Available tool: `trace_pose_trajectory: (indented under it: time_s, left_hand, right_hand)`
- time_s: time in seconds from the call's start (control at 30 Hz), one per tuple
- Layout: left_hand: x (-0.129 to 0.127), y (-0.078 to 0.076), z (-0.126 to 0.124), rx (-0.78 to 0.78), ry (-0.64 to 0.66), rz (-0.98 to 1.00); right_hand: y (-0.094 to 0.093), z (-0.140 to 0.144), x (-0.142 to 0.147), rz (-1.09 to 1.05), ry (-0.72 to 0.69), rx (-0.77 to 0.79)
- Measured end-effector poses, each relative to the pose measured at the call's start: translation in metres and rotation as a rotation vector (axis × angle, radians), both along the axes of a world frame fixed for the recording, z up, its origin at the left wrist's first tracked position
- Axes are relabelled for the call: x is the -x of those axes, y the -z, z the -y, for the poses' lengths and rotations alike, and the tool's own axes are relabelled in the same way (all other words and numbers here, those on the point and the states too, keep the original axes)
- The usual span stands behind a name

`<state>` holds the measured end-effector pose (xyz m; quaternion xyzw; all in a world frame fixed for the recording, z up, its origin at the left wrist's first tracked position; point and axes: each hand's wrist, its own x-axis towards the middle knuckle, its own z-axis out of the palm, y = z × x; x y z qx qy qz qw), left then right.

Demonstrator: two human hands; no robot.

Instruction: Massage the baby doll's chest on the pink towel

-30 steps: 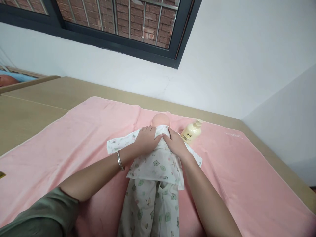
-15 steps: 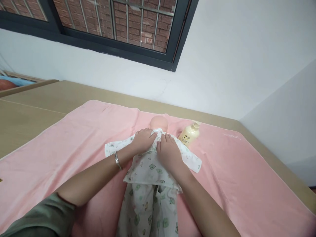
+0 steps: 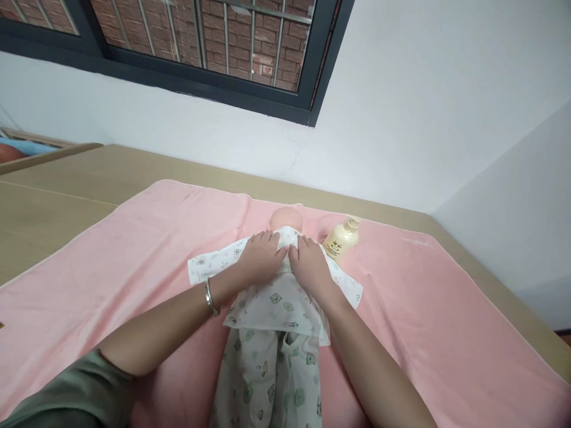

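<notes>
Single head view — looks forward-down, close over pink towel (image 3: 428,333).

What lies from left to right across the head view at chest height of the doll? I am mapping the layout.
Bracelet → left hand → right hand → lotion bottle, all over the pink towel.

Doll (image 3: 285,219) in bear-print pyjamas, supine on towel (image 3: 134,238)

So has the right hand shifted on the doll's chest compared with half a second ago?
Yes. The right hand has slid up toward the doll's head and slightly right, nearer the lotion bottle, beside the left hand.
</notes>
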<state>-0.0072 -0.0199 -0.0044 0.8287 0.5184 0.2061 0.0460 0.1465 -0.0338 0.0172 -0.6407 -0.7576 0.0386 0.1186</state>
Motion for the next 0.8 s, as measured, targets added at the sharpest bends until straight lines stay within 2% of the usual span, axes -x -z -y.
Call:
trace_pose_trajectory:
  time_s: [0.17,0.23,0.37,0.47,0.57,0.7,0.8]
  left_hand:
    - [0.009,-0.01,-0.02,0.218,-0.029,0.059]
    - [0.007,-0.011,-0.015,0.195,-0.021,0.016]
    - [-0.002,-0.004,0.009,0.002,-0.074,-0.133]
    - [-0.008,0.0,0.02,-0.084,-0.104,-0.143]
    - [-0.007,-0.001,0.014,-0.021,-0.1,-0.091]
    - [-0.003,-0.005,-0.004,0.117,-0.107,-0.017]
    - [-0.003,-0.003,-0.01,0.107,-0.124,0.0]
  right_hand:
    - [-0.004,0.022,0.016,0.072,-0.053,-0.031]
    - [-0.004,0.017,0.012,0.016,-0.066,-0.002]
    - [-0.001,-0.009,-0.011,-0.135,-0.063,0.06]
    - [0.002,-0.021,-0.022,-0.179,-0.048,0.089]
    - [0.002,-0.016,-0.015,-0.12,-0.017,0.057]
    - [-0.003,0.006,0.008,0.035,0.061,0.042]
    - [-0.006,0.014,0.016,0.074,0.06,0.054]
